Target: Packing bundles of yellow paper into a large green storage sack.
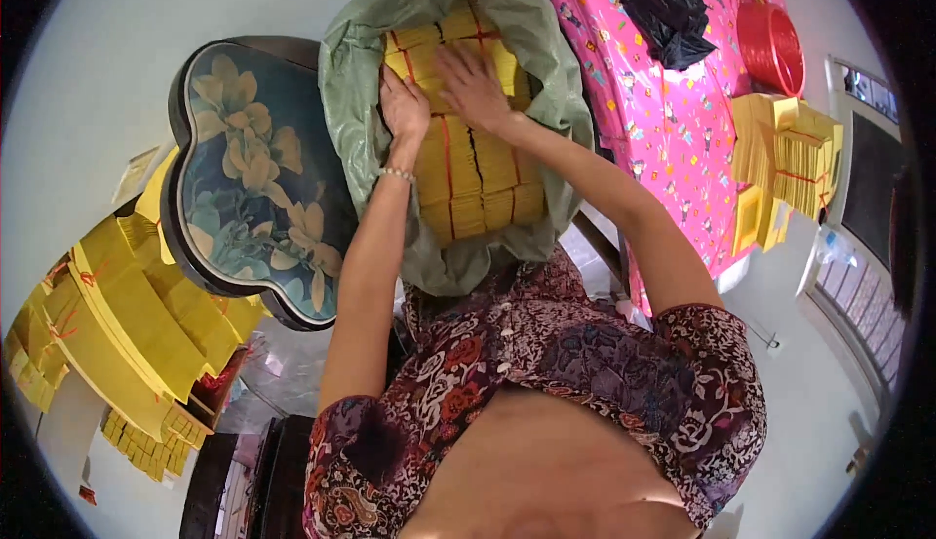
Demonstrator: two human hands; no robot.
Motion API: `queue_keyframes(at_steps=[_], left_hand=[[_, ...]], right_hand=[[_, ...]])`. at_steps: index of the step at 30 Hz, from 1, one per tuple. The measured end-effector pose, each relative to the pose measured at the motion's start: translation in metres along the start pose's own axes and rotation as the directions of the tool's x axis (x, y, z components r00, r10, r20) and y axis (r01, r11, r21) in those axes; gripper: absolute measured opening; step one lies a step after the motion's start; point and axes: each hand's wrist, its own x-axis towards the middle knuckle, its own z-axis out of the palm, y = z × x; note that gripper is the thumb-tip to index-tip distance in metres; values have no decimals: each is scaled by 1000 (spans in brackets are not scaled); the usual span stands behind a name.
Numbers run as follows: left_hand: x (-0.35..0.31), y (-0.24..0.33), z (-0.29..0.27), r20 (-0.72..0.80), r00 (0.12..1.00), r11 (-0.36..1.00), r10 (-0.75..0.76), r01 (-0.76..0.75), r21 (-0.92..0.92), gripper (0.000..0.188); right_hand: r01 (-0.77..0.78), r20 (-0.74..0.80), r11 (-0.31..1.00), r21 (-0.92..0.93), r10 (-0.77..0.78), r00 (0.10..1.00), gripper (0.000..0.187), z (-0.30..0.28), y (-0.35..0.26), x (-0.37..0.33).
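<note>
Inside a pale green woven sack [353, 100] lie several bundles of yellow paper [487, 173], packed side by side and tied with red string. My right hand [475, 88] rests flat on top of the upper bundles, its fingers stretched out and a little apart. At the left side of the stack, my left hand [404, 108] presses along the edge between paper and sack wall. Its fingers look extended, with their tips partly hidden. A beaded bracelet [397, 174] circles my left wrist. Neither hand grips anything. The sack's mouth is spread wide around the bundles.
A dark flower-patterned tabletop [258, 169] stands left of the sack. Large yellow paper stacks [146, 315] lie beyond it. On the right are a pink patterned cover [658, 139], a black plastic bag [663, 8], a red basket [770, 47] and more tied yellow paper [804, 159].
</note>
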Motion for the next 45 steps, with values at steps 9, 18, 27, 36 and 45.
queue_keyframes(at_steps=[9, 18, 27, 36, 45], left_hand=[[-37, 33, -11, 88, 992, 957, 86, -107, 268, 67], [-47, 29, -5, 285, 958, 977, -35, -27, 210, 76], [-107, 74, -62, 318, 935, 987, 156, -160, -14, 58], [-114, 297, -54, 23, 900, 829, 436, -392, -399, 37], [-91, 515, 108, 734, 600, 685, 318, 390, -616, 66]], right_hand=[[-478, 347, 855, 202, 394, 851, 80, -71, 13, -113], [-553, 423, 756, 348, 400, 813, 82, -34, 6, -121], [-105, -257, 741, 664, 358, 897, 20, -151, -20, -168], [-248, -182, 261, 933, 936, 300, 18, -254, 81, -295], [-146, -329, 307, 941, 929, -168, 30, -316, 290, -436]])
